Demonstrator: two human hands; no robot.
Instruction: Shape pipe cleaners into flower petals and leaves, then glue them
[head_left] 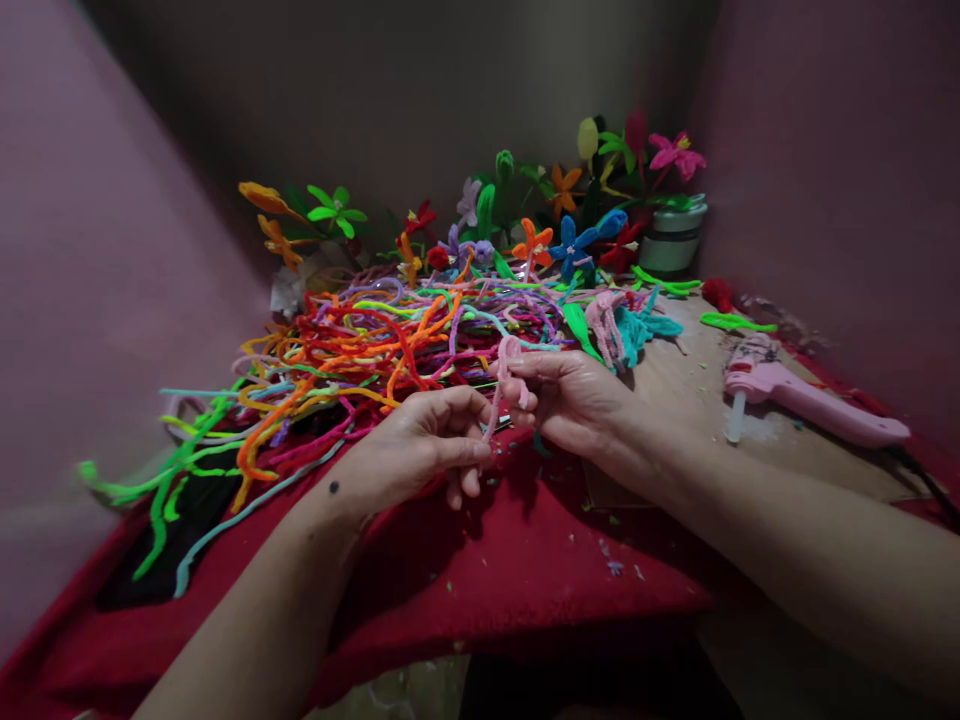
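A pale pink pipe cleaner [509, 350], bent into a loop at its top, is held between both hands over the table. My left hand [435, 440] pinches its lower end between thumb and fingers. Around the looped part, the fingers of my right hand [574, 400] are closed. Just behind the hands lies a big heap of loose pipe cleaners [397, 340] in red, orange, purple, green and other colours. Beyond my right hand rest a bundle of pink pipe-cleaner pieces [606, 325] and a teal bundle [645, 325].
A pink hot glue gun [817, 395] lies on a cardboard sheet [675, 385] at the right. Several pipe-cleaner flowers [574, 247] stand along the back, beside a pale green pot [673, 238]. A dark flat object [135, 570] sits at left on the red cloth [525, 590].
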